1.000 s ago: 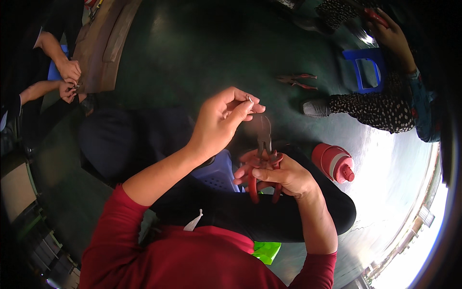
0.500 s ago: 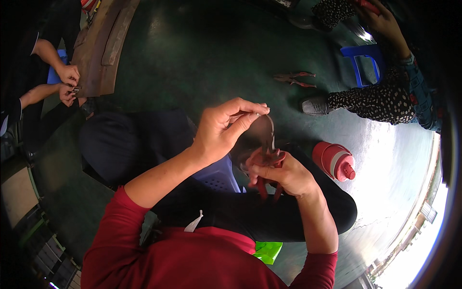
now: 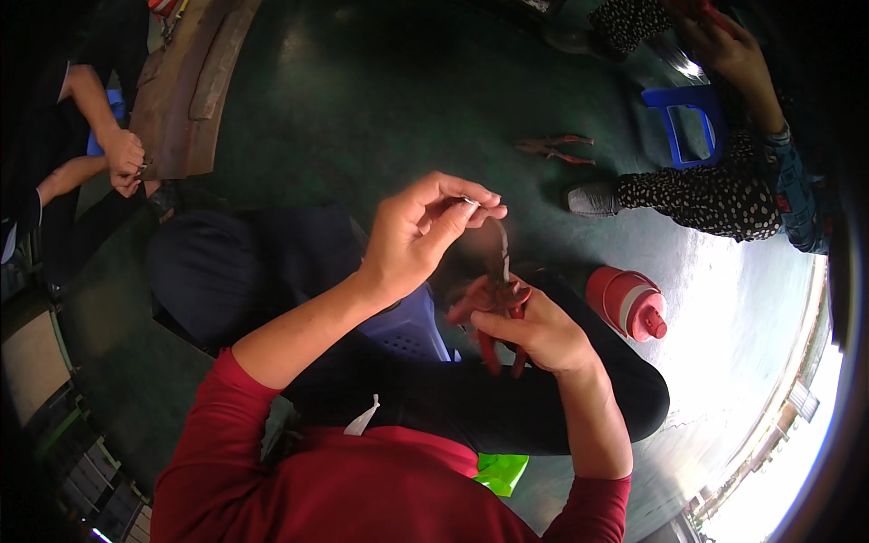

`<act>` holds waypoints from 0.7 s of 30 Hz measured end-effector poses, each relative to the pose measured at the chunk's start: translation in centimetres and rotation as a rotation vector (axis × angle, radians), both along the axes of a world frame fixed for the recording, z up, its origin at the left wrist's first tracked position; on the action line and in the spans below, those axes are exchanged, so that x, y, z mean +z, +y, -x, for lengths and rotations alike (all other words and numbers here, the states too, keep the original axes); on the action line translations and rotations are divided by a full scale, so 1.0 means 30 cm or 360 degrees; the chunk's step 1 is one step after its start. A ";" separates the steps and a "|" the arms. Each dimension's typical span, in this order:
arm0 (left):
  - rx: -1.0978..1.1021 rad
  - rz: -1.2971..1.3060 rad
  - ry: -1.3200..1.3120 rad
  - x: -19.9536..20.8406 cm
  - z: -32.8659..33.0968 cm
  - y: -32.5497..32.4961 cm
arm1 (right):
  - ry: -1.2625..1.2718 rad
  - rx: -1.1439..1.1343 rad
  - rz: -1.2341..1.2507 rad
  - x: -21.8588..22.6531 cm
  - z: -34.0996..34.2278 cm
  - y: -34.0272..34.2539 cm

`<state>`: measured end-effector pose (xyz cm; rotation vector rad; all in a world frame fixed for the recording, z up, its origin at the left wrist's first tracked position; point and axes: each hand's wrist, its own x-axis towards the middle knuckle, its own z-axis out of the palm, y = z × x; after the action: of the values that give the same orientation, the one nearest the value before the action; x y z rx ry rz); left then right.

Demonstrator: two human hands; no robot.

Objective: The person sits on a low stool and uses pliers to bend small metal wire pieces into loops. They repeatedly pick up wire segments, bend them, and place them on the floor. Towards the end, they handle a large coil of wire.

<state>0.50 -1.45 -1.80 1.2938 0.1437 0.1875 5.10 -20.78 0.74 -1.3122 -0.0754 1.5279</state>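
Observation:
My right hand point(image 3: 543, 330) is closed around red-handled pliers point(image 3: 501, 297). Their handles hang below the fist and the narrow curved jaws point up. Above and to the left, my left hand point(image 3: 412, 235) pinches a small shiny, pale piece point(image 3: 470, 203) between thumb and fingertips. The piece is too small to name. The fingertips are close to the jaw tip; whether they touch cannot be made out.
Another pair of pliers point(image 3: 554, 147) lies on the dark green floor. A red jug point(image 3: 625, 301) stands right of my knee. A blue stool point(image 3: 674, 98) and a co-worker are at far right. Another person's hands point(image 3: 125, 158) work beside a wooden bench point(image 3: 172, 118) at left.
My left hand has rolled slightly, and the pale piece shows more clearly between its fingers. The pliers have shifted a little left in my right hand. The left co-worker's hands have come together.

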 end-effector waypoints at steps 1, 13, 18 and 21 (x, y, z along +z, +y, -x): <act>0.0023 0.0028 0.0042 -0.002 -0.003 0.004 | -0.0202 0.0028 0.0062 -0.007 0.004 0.001; 0.0085 -0.0093 -0.0013 -0.020 -0.011 0.013 | -0.0094 -0.0062 -0.0069 0.014 0.004 0.000; 0.0044 -0.0046 -0.0074 -0.019 -0.007 0.008 | -0.0179 -0.0080 -0.0111 0.003 0.015 0.008; 0.0028 -0.0036 -0.0097 -0.017 -0.002 0.005 | -0.0121 -0.0012 -0.0110 0.006 0.007 0.006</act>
<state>0.56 -1.31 -2.32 1.3085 0.1010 0.2440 4.88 -20.59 0.92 -1.3143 -0.1701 1.4565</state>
